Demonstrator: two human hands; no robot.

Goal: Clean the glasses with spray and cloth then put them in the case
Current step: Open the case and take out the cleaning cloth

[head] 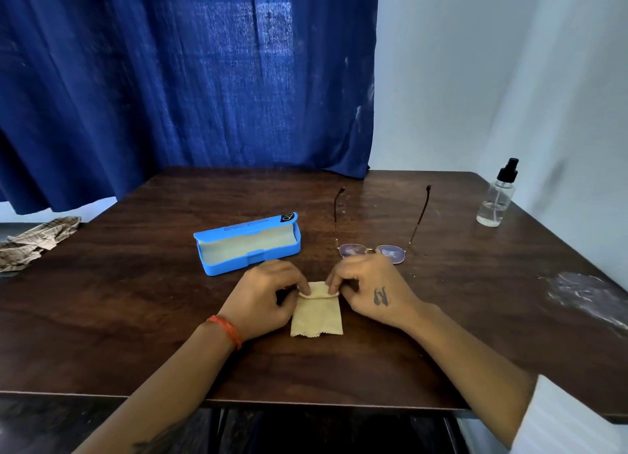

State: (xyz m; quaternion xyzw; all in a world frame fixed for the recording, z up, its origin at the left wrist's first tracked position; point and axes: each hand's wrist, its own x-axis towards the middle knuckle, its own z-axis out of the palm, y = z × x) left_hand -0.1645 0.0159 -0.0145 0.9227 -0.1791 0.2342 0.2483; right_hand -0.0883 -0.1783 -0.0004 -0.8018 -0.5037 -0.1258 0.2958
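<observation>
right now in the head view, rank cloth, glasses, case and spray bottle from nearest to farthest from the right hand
1. Cloth: pinched at its far edge by the right hand.
2. Glasses: just beyond the knuckles.
3. Case: open, to the left, past the left hand.
4. Spray bottle: far right corner of the table.

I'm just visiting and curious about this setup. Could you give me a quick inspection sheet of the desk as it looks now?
Surface: dark wooden table; whitish smear near its right edge.
Job's things: glasses unfolded, lenses toward the person; blue case open, nothing visible inside; spray bottle upright, far right; beige cloth folded flat.
Clutter: crumpled checked rag at the left edge.
Grippers: left hand and right hand each pinch the cloth's far fold.
Cables: nothing seen.
Surroundings: blue curtain behind; pale wall at right.
</observation>
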